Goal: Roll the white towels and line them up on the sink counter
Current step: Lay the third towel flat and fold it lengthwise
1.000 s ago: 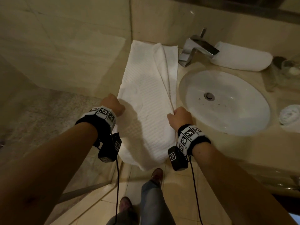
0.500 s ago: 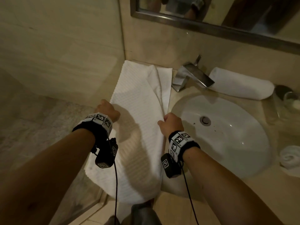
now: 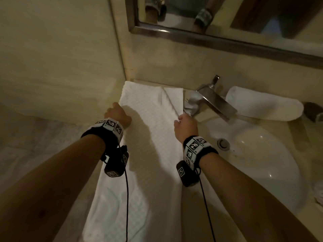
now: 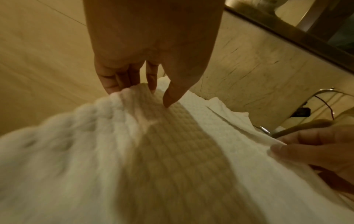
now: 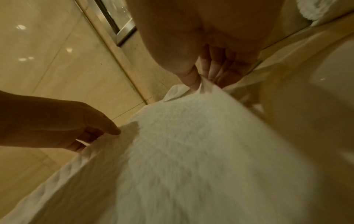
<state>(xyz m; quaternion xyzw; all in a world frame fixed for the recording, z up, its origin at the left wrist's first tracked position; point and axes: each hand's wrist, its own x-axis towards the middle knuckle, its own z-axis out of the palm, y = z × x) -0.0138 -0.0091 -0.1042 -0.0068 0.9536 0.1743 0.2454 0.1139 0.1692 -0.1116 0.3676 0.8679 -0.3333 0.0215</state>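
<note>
On the tabletop [image 3: 206, 215] left of the sink [image 3: 258, 165], a long white towel [image 3: 150, 154] lies spread lengthwise, its far end against the back wall in the corner and its near end hanging off the front edge toward you. Your left hand [image 3: 118, 115] pinches the towel's left edge, thumb on top and fingers [image 4: 114, 80] curled under the bunched cloth, as the left wrist view shows. Your right hand [image 3: 185, 125] pinches the opposite edge, just short of the faucet [image 3: 209, 100]; in the right wrist view the thumb and fingers [image 5: 212, 68] close on a small fold of fabric. Your two hands are apart, one on each long side, level with each other across the towel's width. Along the right side near the far end, a narrow strip of the towel is folded over on itself, leaving a crease that runs toward your right hand.

Behind the sink, to the right of the faucet, a rolled towel [image 3: 264, 105] lies on the tabletop against the wall, with its length along the wall. At the far right edge of the head view, part of another white bundle [image 3: 319, 194] shows beside the sink; too little is visible to tell its shape. A framed mirror [image 3: 227, 20] hangs above the faucet.
</note>
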